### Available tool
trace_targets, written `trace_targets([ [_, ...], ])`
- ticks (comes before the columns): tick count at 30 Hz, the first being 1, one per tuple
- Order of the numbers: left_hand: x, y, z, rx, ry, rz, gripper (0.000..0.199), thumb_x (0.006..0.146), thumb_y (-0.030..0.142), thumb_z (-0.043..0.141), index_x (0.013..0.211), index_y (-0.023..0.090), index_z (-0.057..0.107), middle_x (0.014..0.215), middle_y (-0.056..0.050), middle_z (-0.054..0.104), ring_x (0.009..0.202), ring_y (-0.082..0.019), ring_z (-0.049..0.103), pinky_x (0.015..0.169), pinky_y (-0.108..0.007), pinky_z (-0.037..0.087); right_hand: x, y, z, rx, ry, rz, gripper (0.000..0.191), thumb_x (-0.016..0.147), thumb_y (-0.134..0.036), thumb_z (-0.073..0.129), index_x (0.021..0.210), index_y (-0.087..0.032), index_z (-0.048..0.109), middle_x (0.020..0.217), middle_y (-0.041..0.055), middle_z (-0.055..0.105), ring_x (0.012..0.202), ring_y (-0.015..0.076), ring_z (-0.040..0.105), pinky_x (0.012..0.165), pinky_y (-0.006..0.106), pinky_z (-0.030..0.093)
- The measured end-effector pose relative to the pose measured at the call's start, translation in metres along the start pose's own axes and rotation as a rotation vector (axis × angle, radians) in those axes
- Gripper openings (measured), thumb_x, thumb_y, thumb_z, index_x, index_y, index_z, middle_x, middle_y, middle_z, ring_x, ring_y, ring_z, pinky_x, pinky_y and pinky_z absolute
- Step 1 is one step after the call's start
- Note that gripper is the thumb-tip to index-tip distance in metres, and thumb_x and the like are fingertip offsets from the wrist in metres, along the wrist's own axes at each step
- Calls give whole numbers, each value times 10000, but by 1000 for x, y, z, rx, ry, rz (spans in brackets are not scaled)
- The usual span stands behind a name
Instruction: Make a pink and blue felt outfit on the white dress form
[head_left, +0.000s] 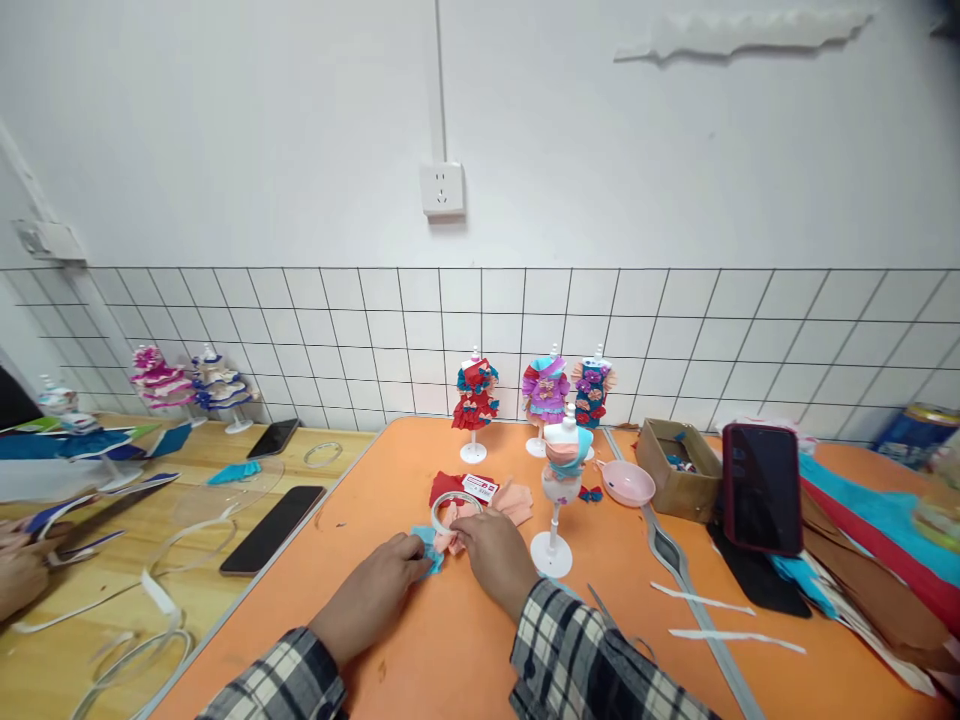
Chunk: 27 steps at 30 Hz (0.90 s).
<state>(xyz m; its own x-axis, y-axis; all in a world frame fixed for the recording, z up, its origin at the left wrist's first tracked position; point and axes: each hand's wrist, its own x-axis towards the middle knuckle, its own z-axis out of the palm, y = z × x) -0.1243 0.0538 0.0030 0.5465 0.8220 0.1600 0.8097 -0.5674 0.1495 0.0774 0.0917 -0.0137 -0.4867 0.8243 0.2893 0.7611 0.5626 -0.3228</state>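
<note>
Near the middle of the orange table, my left hand (381,590) has its fingers closed on a small piece of blue paper (429,551). Beside it, my right hand (493,556) pinches the edge of pink crepe paper (448,541) by a white tape roll (458,496). The roll lies over pink and red paper (446,487) with a printed label (481,488). To the right of my right hand stands a small white dress form (553,552) wrapped in white, blue and pink paper.
Three dressed forms stand at the back, one in red (475,392). To the right are a pink dish (628,484), a cardboard box (679,470), a propped phone (762,488), scissors (601,606) and paper strips. At far left, another person's hand (19,570) is near blue-edged strips.
</note>
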Motion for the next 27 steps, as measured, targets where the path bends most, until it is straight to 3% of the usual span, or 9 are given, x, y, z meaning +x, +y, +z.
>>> trace_targets([
  [4,10,3,10,-62,5,-23,373,931,166,373,1224,243,590,1082,-72,655,951,-215,588,840,-307,475,-2,2,-4,25,44,46,347,969,-167,372,1209,-236,614,1091,44,689,1000,178,552,840,267,390],
  [9,9,7,11,-59,9,-48,446,817,88,434,1197,250,602,1218,-72,653,1023,-216,636,874,-294,504,-6,-3,-8,-31,-23,5,282,902,-141,465,985,-266,704,891,31,713,945,210,530,802,317,372],
  [13,3,2,6,53,140,-104,369,891,185,389,1172,250,619,1147,-67,695,921,-199,687,771,-266,532,-7,-12,-12,-89,-65,-38,264,900,-133,455,922,-211,706,892,70,709,990,232,521,854,358,369],
  [16,-2,-2,3,135,184,-122,345,920,245,377,1145,247,639,1002,-53,726,836,-201,695,676,-264,522,-14,-24,-21,-120,-65,-58,302,905,-143,437,1123,-172,645,1117,107,671,1098,257,489,905,398,373],
  [18,-6,-5,1,143,191,-114,340,928,256,378,1134,244,649,971,-51,723,832,-204,691,660,-268,516,-28,-31,-29,-117,-42,-61,438,881,-142,454,1316,-145,508,1338,125,547,1162,268,461,903,398,394],
  [20,-11,-8,0,136,209,-100,346,925,232,376,1131,235,654,976,-58,717,845,-206,685,672,-277,517,-53,-32,-39,-73,-10,-63,538,847,-121,471,1383,-142,426,1402,120,487,1145,254,485,861,359,426],
  [23,-19,-7,-2,129,282,-15,368,898,173,395,1173,235,632,999,-74,706,908,-223,656,747,-311,516,-104,-11,-52,6,39,-101,404,863,-112,441,1226,-243,558,1177,55,629,1010,205,553,845,314,431],
  [25,-20,5,0,112,323,147,412,876,141,420,1236,252,589,1030,-78,698,973,-243,618,837,-358,497,-136,14,-59,-15,50,-144,314,864,-116,439,1083,-246,622,998,52,664,899,200,574,815,322,432],
  [27,-13,28,5,63,291,373,468,861,116,435,1287,275,544,1093,-76,685,1038,-253,584,905,-390,469,-158,38,-64,-42,54,-91,289,876,-106,426,1025,-244,632,937,58,652,864,198,569,795,329,426],
])
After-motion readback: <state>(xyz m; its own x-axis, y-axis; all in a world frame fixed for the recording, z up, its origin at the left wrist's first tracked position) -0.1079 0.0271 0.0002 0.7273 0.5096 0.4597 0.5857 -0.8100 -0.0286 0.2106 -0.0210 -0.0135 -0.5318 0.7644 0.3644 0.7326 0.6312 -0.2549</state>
